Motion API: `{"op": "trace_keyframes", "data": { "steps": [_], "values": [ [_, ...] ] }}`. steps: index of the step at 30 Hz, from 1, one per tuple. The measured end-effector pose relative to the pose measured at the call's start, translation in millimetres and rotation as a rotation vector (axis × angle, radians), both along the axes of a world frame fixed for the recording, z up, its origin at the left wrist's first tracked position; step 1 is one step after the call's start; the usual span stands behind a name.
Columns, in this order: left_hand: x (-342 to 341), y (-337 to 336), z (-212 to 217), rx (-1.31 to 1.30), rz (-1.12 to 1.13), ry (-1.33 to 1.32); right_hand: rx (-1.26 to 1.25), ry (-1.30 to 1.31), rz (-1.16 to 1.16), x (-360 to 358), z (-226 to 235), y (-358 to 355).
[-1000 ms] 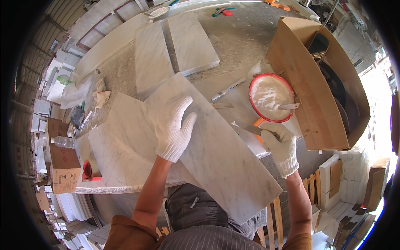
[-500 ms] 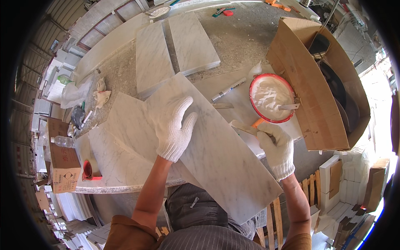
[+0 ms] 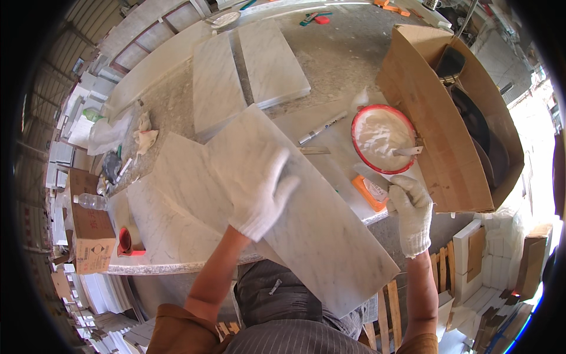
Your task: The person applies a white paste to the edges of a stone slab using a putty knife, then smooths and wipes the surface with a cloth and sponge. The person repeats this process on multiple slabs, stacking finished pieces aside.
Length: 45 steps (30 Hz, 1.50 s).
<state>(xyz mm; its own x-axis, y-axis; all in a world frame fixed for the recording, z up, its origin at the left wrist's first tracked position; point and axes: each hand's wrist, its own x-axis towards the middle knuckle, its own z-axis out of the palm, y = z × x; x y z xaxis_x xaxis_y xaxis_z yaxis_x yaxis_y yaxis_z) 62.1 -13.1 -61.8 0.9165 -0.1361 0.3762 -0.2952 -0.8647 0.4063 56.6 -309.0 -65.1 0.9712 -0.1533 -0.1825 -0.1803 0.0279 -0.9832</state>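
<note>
A long white marble slab with grey veins (image 3: 318, 224) lies tilted across the table, its near end past the table edge. My left hand (image 3: 259, 192), in a white knit glove, is spread flat over the slab's upper part, fingers stretched and slightly blurred. My right hand (image 3: 411, 215), gloved too, pinches a putty knife (image 3: 372, 175) right of the slab; its handle is hidden in the fingers. Under the blade sits an orange object with white smears (image 3: 370, 193). Just beyond is a red-rimmed bowl of white paste (image 3: 383, 134), a second flat metal blade (image 3: 402, 152) resting on its rim.
A tall open cardboard box (image 3: 430, 130) stands at the right. A marker (image 3: 323, 127) and a thin metal strip (image 3: 314, 150) lie beyond the slab. Further marble slabs (image 3: 271, 59) rest at the back. A smaller carton (image 3: 92, 236) and a plastic bottle (image 3: 90, 201) are at the left.
My right hand has drawn right and slightly nearer with the putty knife, uncovering the orange object. My left hand has slid a little right across the slab. The slab has barely moved.
</note>
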Motion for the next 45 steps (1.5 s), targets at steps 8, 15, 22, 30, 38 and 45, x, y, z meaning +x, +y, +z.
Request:
{"op": "trace_keyframes", "data": {
  "steps": [8,15,22,30,38,45],
  "values": [
    [-46.5,-84.3,13.2,-0.095,-0.639,0.187,0.34,0.09,-0.089,6.0,-10.1,-24.9],
    [-20.0,-41.6,-4.7,-0.123,-0.041,0.196,0.324,0.056,-0.079,12.2,-13.5,-37.4],
    [-25.9,-45.9,24.7,-0.455,-0.561,0.285,0.162,0.077,0.365,42.9,-26.8,-2.1],
    [58.2,21.9,-14.3,0.125,0.025,-0.075,-0.014,-0.075,0.59,77.6,-27.0,49.1],
    [58.9,24.6,-21.3,0.044,0.073,-0.083,-0.219,-0.197,0.725,86.8,-17.1,61.1],
    [60.8,22.3,-12.0,0.092,0.054,-0.082,-0.306,-0.312,0.708,86.2,-13.3,65.4]
  ]
}}
